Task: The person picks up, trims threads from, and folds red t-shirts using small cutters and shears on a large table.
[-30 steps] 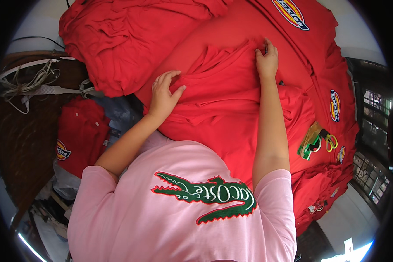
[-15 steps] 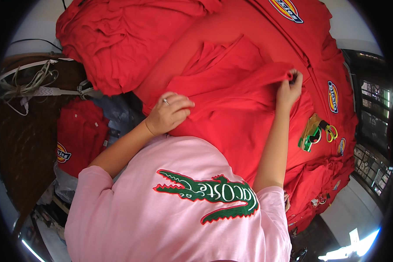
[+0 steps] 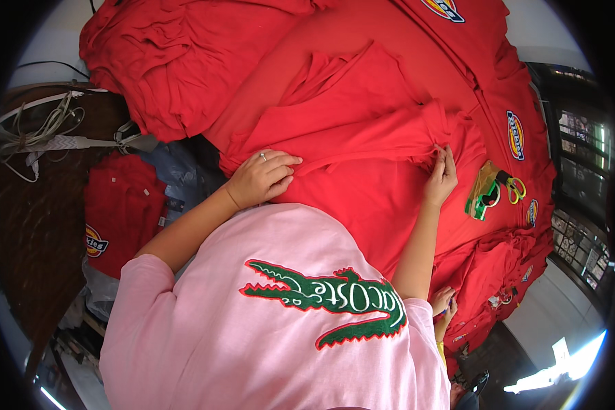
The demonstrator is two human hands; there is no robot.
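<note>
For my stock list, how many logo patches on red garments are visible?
4 clear: the top-right patch, the right-side patch, the lower patch beneath it, and the far-left patch. A possible fifth shows lower right; folds may hide more.

We pinch the red cloth (image 3: 362,135) in our right hand (image 3: 442,179); our left hand (image 3: 263,180) touches it too.

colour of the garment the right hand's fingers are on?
Garment: red, no visible pattern; head view.
</note>
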